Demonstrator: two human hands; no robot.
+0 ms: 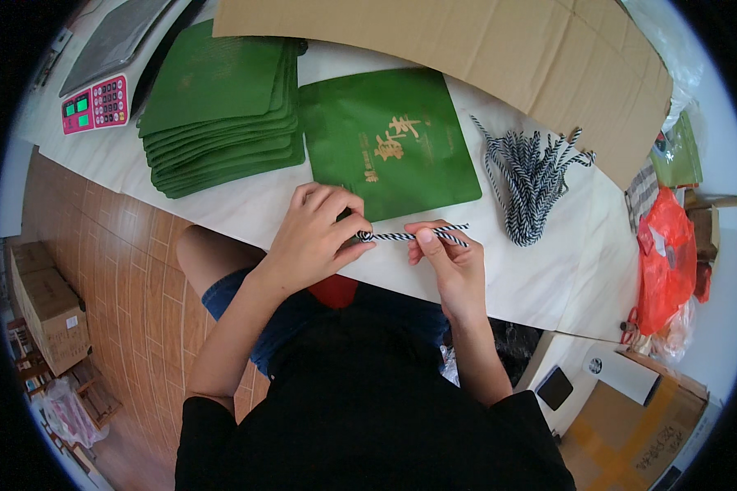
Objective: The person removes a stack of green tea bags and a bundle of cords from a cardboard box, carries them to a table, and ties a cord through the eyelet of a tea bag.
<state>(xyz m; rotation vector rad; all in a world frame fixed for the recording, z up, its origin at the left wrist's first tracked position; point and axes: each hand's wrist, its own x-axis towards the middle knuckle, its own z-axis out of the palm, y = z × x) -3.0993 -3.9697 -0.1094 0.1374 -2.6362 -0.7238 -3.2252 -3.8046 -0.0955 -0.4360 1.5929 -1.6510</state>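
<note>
A black-and-white striped cord [395, 236] is stretched between my two hands, just in front of the table's near edge area. My left hand [326, 225] pinches its looped or knotted end between thumb and fingers. With thumb and forefinger, my right hand [449, 260] grips the other part, and two loose cord ends stick out to the right. Beyond my hands lies a single green bag [434, 164] with gold lettering, flat on the table. To its left is a stack of similar green bags [213, 90]. A bundle of the same striped cords [526, 184] lies at the right.
A large cardboard sheet [499, 49] covers the table's far side. A pink-and-white scale panel [95, 104] is at the far left. Red plastic bags [666, 254] hang by the right edge. Lower right, a phone [554, 388] lies near a cardboard box [630, 430].
</note>
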